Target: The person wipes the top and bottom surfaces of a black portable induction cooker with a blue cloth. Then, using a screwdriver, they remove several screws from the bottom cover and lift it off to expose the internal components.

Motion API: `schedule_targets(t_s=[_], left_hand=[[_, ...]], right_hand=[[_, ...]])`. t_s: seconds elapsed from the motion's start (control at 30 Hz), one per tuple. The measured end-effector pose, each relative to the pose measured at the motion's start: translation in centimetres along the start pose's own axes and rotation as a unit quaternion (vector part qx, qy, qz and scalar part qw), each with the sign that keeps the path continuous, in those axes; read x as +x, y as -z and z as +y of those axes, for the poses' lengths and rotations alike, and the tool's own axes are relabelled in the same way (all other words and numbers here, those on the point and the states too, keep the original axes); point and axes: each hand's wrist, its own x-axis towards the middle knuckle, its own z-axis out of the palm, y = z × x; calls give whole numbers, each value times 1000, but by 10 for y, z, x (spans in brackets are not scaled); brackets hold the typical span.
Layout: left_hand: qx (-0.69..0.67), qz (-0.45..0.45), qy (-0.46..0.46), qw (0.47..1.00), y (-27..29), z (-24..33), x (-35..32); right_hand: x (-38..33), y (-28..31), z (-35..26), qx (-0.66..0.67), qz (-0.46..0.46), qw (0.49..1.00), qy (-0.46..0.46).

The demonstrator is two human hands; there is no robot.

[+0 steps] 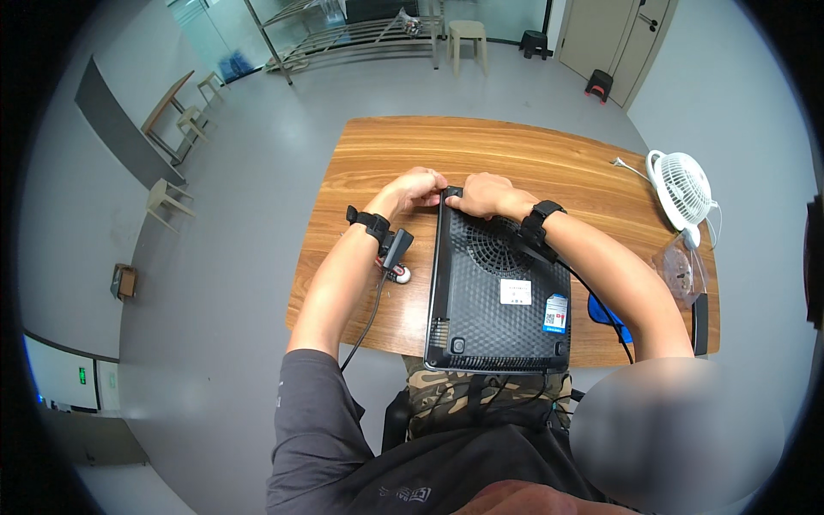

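Note:
A black laptop cooling pad lies face down, lengthwise in front of me, its near end sticking out past the table's near edge over my lap. Its textured underside has a round fan grille, a white label and a blue-and-white sticker. At its far left corner, my left hand pinches the edge with its fingertips. My right hand is curled over the same corner, thumb pressed on the underside. Whatever small part may sit between the fingers is hidden. Black straps with small devices and cables circle both wrists.
On the wooden table, a small white-and-red object lies by my left wrist. A blue item is partly under my right forearm. At the right stand a clear plastic container and a white fan. Stools and a metal rack are beyond.

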Motion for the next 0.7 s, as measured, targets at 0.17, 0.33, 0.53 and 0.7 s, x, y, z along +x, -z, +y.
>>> schedule_targets(t_s=[0.17,0.33,0.53,0.7], left_hand=[[46,-45,-44,997,5,-1,4],[71,-57,-77,993,5,5,-6],[17,-78,-68,994,5,2,-6],[14,-124,-78,989,16,-5,4]], right_hand=[[-2,3,-2,-5,-5,1000,0],[-4,5,-3,-5,-1,1000,3],[-5,6,-1,-7,-3,1000,-7],[-3,2,0,0,8,1000,-2]])
